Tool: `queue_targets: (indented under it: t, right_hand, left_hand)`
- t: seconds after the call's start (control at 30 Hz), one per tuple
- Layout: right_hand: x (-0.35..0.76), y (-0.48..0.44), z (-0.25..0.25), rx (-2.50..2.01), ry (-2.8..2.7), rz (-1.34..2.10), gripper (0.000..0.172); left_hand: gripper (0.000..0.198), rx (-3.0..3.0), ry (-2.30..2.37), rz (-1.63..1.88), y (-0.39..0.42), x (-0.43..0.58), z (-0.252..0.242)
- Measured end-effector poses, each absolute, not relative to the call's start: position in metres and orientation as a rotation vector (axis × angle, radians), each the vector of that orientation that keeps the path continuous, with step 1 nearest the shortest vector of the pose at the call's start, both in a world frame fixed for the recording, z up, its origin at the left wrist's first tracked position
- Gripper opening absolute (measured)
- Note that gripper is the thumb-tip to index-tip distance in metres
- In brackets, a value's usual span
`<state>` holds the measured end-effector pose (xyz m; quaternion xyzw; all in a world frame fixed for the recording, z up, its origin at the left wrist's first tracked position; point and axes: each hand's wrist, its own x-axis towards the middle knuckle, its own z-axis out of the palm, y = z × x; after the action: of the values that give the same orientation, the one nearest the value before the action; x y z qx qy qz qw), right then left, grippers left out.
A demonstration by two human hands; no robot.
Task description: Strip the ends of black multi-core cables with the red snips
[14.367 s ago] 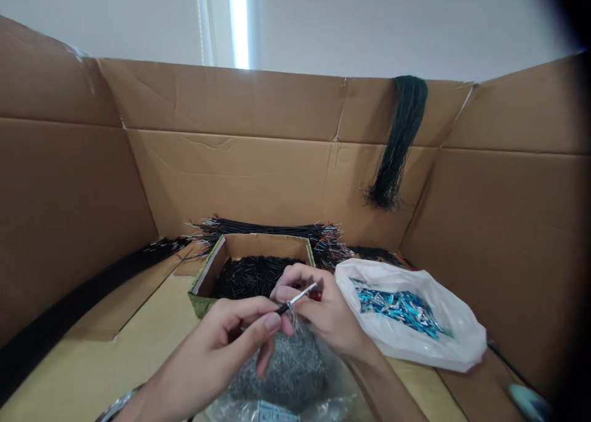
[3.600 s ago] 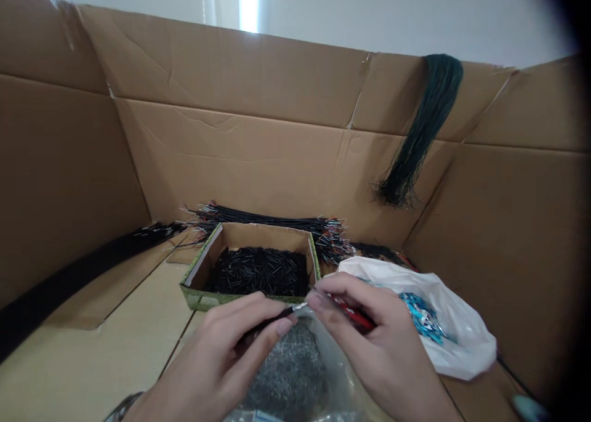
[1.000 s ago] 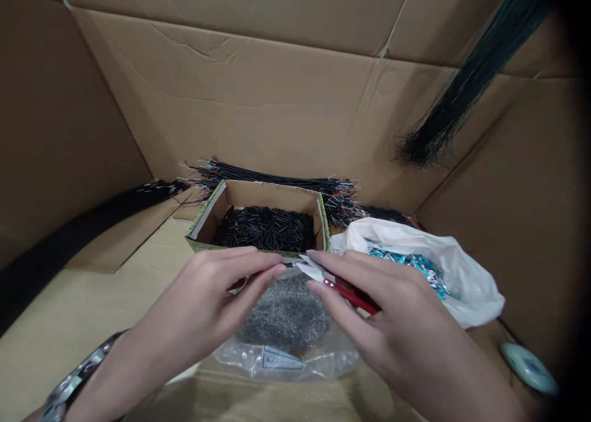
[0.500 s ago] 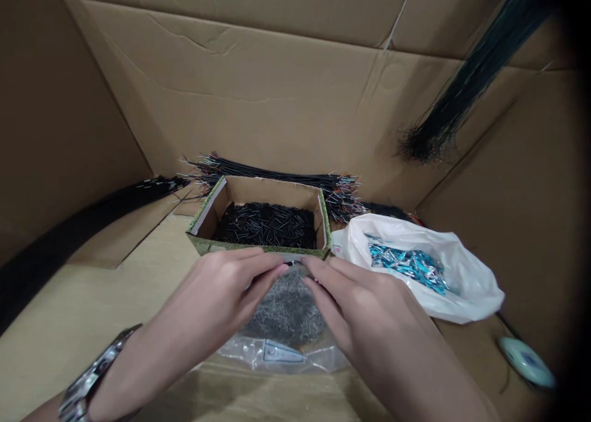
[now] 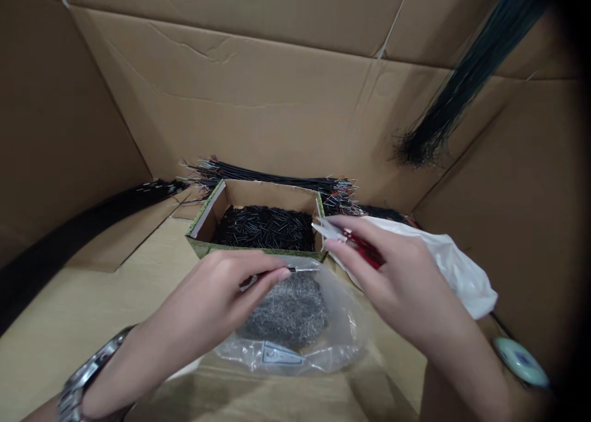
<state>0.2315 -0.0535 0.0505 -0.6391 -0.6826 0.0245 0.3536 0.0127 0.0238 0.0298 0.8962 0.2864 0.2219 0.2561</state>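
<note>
My left hand (image 5: 217, 299) pinches a thin black wire (image 5: 295, 269) with a bare metal end, just above a clear plastic bag (image 5: 346, 329) holding a heap of tiny grey metal pieces (image 5: 286, 311). My right hand (image 5: 392, 274) is apart from it, up and to the right. Small red-handled snips (image 5: 364, 251) sit in its fingers, their pale blades (image 5: 327, 230) pointing left beside the box corner. A low green-edged cardboard box (image 5: 203, 225) of short black wire pieces lies just beyond both hands.
Long bundles of black wires (image 5: 272, 183) lie behind the box, and another (image 5: 92, 222) runs along the left. A dark wire hank (image 5: 462, 95) hangs from the cardboard wall (image 5: 231, 101). A white plastic bag (image 5: 457, 268) lies right, with a round teal object (image 5: 521, 361) beyond it.
My right hand has moved up and right, away from my left hand, and the red-handled snips now show. It hides the blue contents of the white bag. My left hand still pinches the wire.
</note>
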Motion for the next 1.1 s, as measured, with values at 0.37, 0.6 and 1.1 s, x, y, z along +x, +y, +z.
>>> queue_targets:
  t: [0.37,0.6,1.1]
  right_hand:
    - [0.24,-0.064,0.053,-0.932,-1.952,0.519,0.04]
    - [0.232,-0.057,0.044,-0.727,-1.916,0.389,0.037]
    - [0.213,-0.044,0.039,-0.564,-1.754,0.321,0.013]
  left_hand:
    - [0.033,1.753,0.427,0.34,0.031,0.005,0.04]
    - [0.037,1.545,0.252,0.222,0.029,0.004,0.038]
    - [0.041,1.39,0.168,0.124,0.03,0.009,0.029]
